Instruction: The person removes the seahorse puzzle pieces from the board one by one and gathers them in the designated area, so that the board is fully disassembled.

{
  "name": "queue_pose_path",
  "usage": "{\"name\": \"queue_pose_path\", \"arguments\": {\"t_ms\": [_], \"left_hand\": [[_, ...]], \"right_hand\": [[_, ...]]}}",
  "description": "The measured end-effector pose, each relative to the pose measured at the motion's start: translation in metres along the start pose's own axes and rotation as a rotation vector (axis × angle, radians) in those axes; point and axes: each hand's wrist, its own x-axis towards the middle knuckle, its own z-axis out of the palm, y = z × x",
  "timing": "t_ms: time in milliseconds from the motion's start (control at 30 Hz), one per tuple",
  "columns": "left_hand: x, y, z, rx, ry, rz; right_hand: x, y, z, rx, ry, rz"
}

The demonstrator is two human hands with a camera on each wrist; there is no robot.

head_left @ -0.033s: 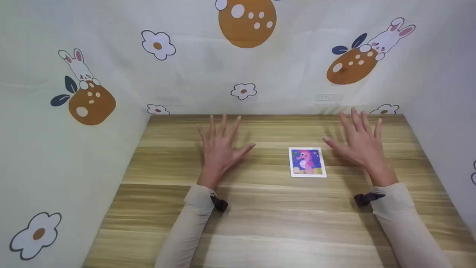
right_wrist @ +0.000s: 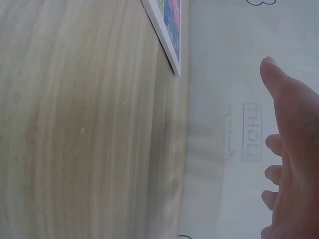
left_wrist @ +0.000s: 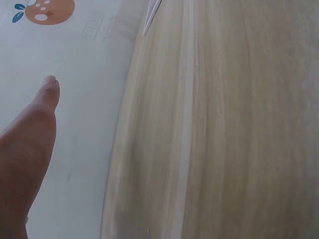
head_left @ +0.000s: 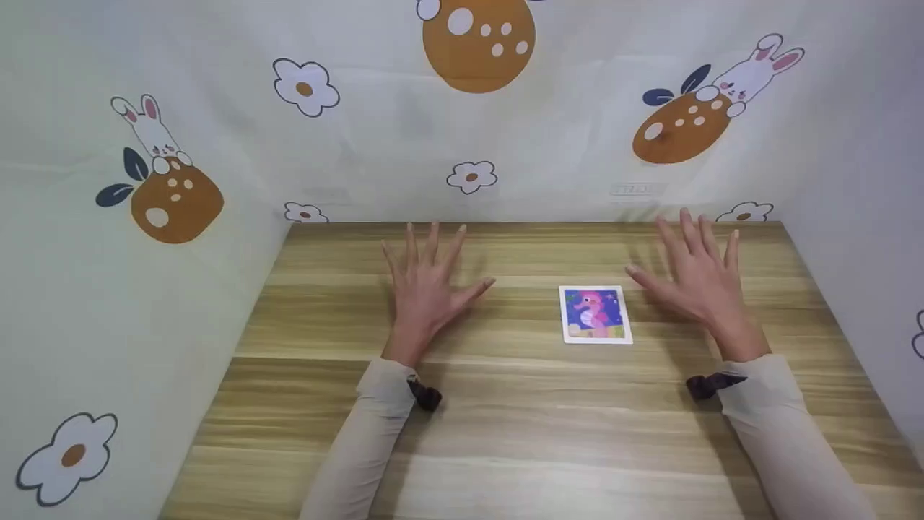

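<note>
A small square seahorse picture point(head_left: 595, 314) with a white border lies flat on the wooden table, between the two hands and closer to the right one. It shows a pink seahorse on a blue ground. My left hand point(head_left: 426, 292), fingers spread, is well to the left of the picture and holds nothing. On the other side my right hand point(head_left: 696, 282) also has its fingers spread and empty, its thumb pointing toward the picture's upper right corner. In the right wrist view one corner of the white border point(right_wrist: 172, 52) shows at the top.
The wooden table point(head_left: 505, 419) meets a pale cloth backdrop point(head_left: 375, 144) printed with rabbits, oranges and flowers at its back and sides. A small dark device is strapped at each wrist, over light sleeves point(head_left: 361, 440).
</note>
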Motion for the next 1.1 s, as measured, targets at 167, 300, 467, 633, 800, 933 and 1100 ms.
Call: {"name": "queue_pose_path", "arguments": {"t_ms": [167, 300, 467, 633, 800, 933, 1100], "left_hand": [[0.001, 0.004, 0.001, -0.014, -0.014, -0.001], [0.002, 0.008, 0.003, -0.02, -0.028, 0.005], [0.002, 0.016, 0.008, -0.023, -0.029, 0.012], [0.001, 0.026, 0.012, -0.073, -0.056, 0.004], [-0.001, 0.036, 0.014, -0.15, -0.078, 0.009], [-0.003, 0.043, 0.016, -0.217, -0.08, 0.016], [-0.006, 0.055, 0.018, -0.298, -0.084, 0.023]], "right_hand": [[-0.001, 0.001, 0.0, 0.006, 0.005, 0.004], [-0.001, -0.001, -0.001, 0.011, 0.014, -0.002], [-0.001, -0.006, 0.002, 0.034, 0.038, -0.025], [-0.002, -0.009, 0.006, 0.084, 0.098, -0.04], [-0.003, -0.01, 0.012, 0.173, 0.178, -0.033], [-0.003, -0.011, 0.018, 0.287, 0.223, -0.035], [0.0, -0.011, 0.025, 0.429, 0.229, -0.066]]}}
